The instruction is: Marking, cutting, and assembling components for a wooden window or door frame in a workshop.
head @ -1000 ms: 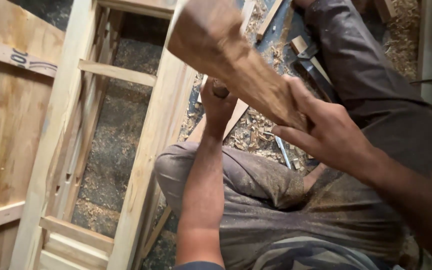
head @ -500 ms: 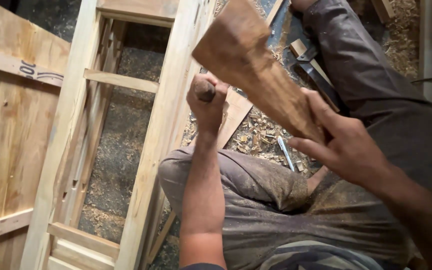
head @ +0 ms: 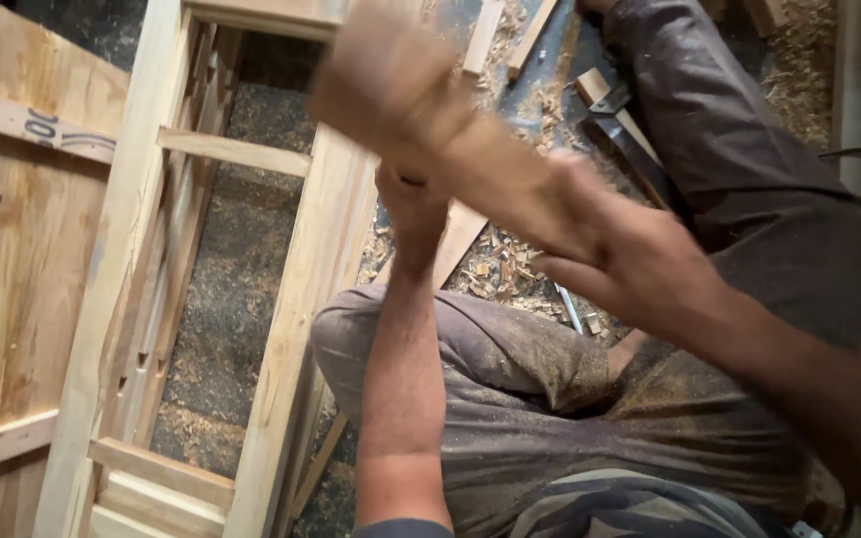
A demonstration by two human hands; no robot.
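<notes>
a pale wooden frame [head: 291, 299] ran down the left of the frame. our right hand [head: 650, 274], grip wrapped around a blurred wooden mallet [head: 401, 95], swung across the upper centre. beneath it our left hand [head: 416, 199], grip curled shut on a small tool, largely hidden.

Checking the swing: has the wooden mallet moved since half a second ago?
Yes. The wooden mallet, gripped by the right hand, has swung down and left: its blurred head now overlaps the frame rail, above the left hand.
</notes>
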